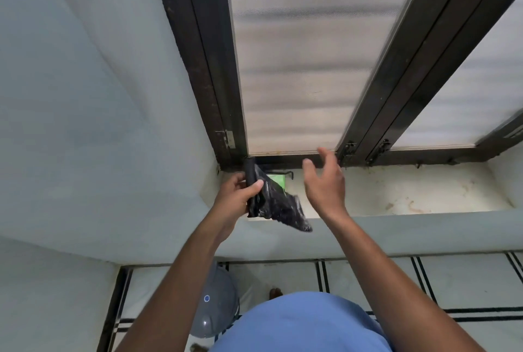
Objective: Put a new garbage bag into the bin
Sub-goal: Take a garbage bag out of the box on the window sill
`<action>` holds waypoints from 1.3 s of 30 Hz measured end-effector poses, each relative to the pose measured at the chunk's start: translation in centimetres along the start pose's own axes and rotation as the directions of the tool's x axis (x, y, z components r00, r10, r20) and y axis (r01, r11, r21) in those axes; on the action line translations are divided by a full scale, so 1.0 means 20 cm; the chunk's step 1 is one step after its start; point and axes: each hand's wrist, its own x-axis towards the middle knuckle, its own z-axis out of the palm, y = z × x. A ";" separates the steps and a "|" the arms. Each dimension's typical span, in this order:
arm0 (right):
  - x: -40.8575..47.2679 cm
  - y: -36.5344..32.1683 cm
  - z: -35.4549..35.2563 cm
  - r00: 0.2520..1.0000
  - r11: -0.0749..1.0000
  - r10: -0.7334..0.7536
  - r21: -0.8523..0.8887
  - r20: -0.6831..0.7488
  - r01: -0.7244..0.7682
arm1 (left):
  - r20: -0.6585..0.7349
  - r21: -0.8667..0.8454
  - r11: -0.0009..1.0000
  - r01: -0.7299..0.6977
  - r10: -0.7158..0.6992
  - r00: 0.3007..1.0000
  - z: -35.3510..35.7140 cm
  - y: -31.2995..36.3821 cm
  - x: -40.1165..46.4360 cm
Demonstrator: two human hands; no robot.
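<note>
A roll of black garbage bags [271,198] is held upright over the window sill, one bag hanging loose from it down to the right. My left hand [236,196] is shut on the roll, thumb across its front. My right hand [325,181] hovers to the right of the bags, fingers spread and holding nothing. The grey bin [213,303] with a domed lid stands on the floor below my left forearm, partly hidden by the arm and my blue shirt.
A white, stained window sill [410,190] runs to the right under a dark-framed window [215,82] with frosted panes. A green packet [278,180] lies on the sill behind the bags. White walls close in on the left. The floor [368,278] is tiled, white with black lines.
</note>
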 end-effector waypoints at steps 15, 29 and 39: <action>0.10 -0.11 -0.03 0.810 0.981 -0.172 0.026 0.560 0.191 | 0.002 -0.202 0.979 0.028 -0.028 1.000 0.04 0.02 -0.06; 0.10 -0.10 -0.11 0.886 0.980 -0.047 -0.151 0.462 0.131 | 0.026 -0.150 0.988 -0.040 0.045 0.999 -0.03 0.04 -0.11; 0.09 -0.13 -0.14 0.930 0.858 -0.117 -0.435 0.349 0.272 | -0.038 -0.093 0.992 -0.086 0.083 0.996 -0.04 0.05 -0.10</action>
